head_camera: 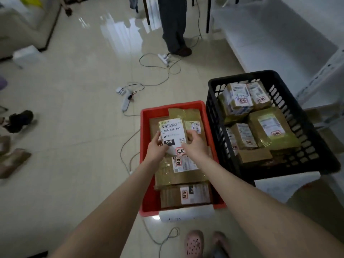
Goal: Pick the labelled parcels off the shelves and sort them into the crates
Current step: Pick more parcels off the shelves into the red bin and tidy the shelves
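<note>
We held a labelled parcel over the red crate with both hands.
Our left hand gripped its left edge and our right hand its right edge, fingers curled round it, with the label 060-068-A05 facing up. It was toward the crate's far edge, above brown parcels lying along the middle and near edge. The black crate, just beside the right edge, held more parcels.

labelled parcel held flat above brown parcels in red crate; black crate apparently fuller.
</note>
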`<state>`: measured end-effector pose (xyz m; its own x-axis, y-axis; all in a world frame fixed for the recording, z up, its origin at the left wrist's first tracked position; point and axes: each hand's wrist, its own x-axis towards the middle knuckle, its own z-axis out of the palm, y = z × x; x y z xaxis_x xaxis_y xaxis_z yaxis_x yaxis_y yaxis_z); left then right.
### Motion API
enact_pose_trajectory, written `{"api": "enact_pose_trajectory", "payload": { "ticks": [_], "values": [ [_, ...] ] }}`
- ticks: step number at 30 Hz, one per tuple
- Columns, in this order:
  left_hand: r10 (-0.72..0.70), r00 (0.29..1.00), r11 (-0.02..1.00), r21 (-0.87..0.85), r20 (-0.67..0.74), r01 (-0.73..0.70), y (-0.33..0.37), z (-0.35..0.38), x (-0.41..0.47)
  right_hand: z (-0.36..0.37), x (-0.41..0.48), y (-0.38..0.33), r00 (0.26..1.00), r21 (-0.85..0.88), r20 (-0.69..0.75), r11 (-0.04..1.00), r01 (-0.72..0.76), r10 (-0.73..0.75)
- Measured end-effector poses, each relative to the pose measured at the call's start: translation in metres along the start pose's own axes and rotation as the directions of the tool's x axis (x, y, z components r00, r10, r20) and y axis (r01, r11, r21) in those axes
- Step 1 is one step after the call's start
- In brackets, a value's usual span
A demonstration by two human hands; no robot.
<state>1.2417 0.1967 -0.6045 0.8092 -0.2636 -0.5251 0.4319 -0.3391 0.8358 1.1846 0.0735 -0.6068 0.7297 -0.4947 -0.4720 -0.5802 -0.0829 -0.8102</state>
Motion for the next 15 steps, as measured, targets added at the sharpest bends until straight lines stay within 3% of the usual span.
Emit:
{"api": "enact_pose_trajectory", "payload": {
  "ticks": [6,12,15],
  "values": [
    [-0.078,0.987,0.996,0.024,-0.140,0.083,0.009,-0.021,0.095,0.047,0.095,-0.017,0.992,-0.038,0.125,0.999,0.015,-0.010],
    [-0.104,0.967,0.975,0.169,-0.232,0.145,-0.016,-0.030,0.178,0.078,0.166,-0.008,0.975,-0.127,0.223,0.991,0.039,-0.010],
    [-0.110,0.970,0.974,0.169,-0.216,0.148,-0.025,-0.029,0.198,0.090,0.183,0.002,0.973,-0.177,0.230,0.982,0.067,-0.025]
  ]
}}
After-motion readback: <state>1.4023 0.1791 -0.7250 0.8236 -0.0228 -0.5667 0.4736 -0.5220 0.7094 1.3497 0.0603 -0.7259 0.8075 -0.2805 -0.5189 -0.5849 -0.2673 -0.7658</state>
